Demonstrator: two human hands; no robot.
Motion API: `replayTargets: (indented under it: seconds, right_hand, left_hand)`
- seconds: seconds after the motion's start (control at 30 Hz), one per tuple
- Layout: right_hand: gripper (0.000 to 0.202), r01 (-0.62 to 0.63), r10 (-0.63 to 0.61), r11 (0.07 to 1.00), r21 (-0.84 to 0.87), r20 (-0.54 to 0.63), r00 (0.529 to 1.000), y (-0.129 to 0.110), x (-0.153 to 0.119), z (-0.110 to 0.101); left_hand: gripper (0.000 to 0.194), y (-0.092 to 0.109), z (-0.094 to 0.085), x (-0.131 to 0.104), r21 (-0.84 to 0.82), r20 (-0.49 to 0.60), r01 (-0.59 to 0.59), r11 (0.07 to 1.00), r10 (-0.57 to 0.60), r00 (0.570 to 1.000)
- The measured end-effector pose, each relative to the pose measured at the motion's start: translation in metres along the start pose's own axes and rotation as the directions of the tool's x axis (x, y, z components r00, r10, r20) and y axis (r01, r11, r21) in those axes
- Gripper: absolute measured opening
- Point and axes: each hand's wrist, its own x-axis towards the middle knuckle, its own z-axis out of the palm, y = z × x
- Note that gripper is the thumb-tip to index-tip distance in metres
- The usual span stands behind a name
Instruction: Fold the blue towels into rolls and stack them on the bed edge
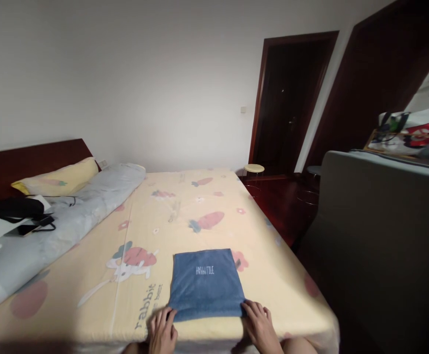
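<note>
A blue towel (pixel 207 285) with white lettering lies flat and roughly square on the bed, close to the near edge. At its near left corner is my left hand (pixel 163 329), fingers curled and pinching the cloth. My right hand (pixel 259 324) grips the near right corner in the same way, its thumb hidden. Between the two hands the towel's near edge runs almost straight. The lettering appears upside down from here.
The bed (pixel 273 295) has a yellow sheet printed with carrots and rabbits. A rolled grey quilt (pixel 89 219), a yellow pillow (pixel 67 178) and a phone (pixel 30 228) are at left. A stool (pixel 254 168) stands beyond; a grey panel (pixel 377 236) rises at right.
</note>
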Motion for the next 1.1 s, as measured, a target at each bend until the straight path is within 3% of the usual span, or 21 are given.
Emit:
replayTargets:
  seconds: [0.13, 0.3, 0.47, 0.53, 0.63, 0.73, 0.8, 0.9, 0.97, 1.1]
  right_hand:
    - [0.041, -0.001, 0.001, 1.000, 0.017, 0.008, 1.000, 0.000, 0.008, 0.000]
    - [0.049, -0.044, 0.044, 0.999, -0.006, 0.004, 0.999, -0.004, 0.020, -0.005]
    - [0.029, -0.078, 0.078, 0.992, 0.097, 0.009, 0.997, -0.013, 0.029, -0.027]
    - [0.020, -0.097, 0.091, 0.979, 0.182, 0.040, 0.995, -0.015, 0.031, -0.036]
    - [0.019, -0.193, 0.180, 0.940, 0.282, 0.073, 0.981, -0.015, 0.032, -0.041]
    - [0.026, -0.267, 0.262, 0.885, 0.382, 0.066, 0.963, -0.010, 0.033, -0.033]
    - [0.033, -0.291, 0.294, 0.854, 0.431, 0.060, 0.954, -0.005, 0.033, -0.024]
    - [0.039, -0.340, 0.358, 0.861, 0.378, 0.025, 0.933, 0.003, 0.033, -0.011]
    - [0.038, -0.344, 0.375, 0.895, 0.283, -0.059, 0.925, 0.006, 0.031, -0.005]
    - [0.031, -0.219, 0.246, 0.967, 0.131, -0.253, 0.936, -0.010, 0.027, 0.000]
  left_hand:
    - [0.058, -0.001, -0.001, 0.008, 0.013, -0.034, -0.029, 0.999, 0.030, 0.999]
    - [0.053, 0.006, -0.008, 0.020, -0.045, -0.034, 0.072, 0.996, -0.073, 0.997]
    - [0.035, -0.001, -0.013, 0.026, -0.255, -0.045, 0.090, 0.963, -0.105, 0.993]
    - [0.030, -0.004, -0.012, 0.026, -0.381, -0.058, 0.153, 0.912, -0.189, 0.980]
    - [0.026, -0.006, -0.007, 0.026, -0.598, -0.034, 0.251, 0.761, -0.337, 0.941]
    - [0.031, -0.005, 0.000, 0.027, -0.730, -0.017, 0.283, 0.621, -0.431, 0.902]
    - [0.036, -0.004, 0.003, 0.029, -0.741, -0.010, 0.309, 0.596, -0.470, 0.883]
    - [0.040, -0.004, 0.004, 0.033, -0.657, -0.022, 0.364, 0.660, -0.500, 0.865]
    - [0.036, -0.003, 0.001, 0.036, -0.579, -0.083, 0.360, 0.732, -0.492, 0.866]
    - [0.024, 0.018, -0.012, 0.042, -0.446, -0.222, 0.263, 0.856, -0.390, 0.894]
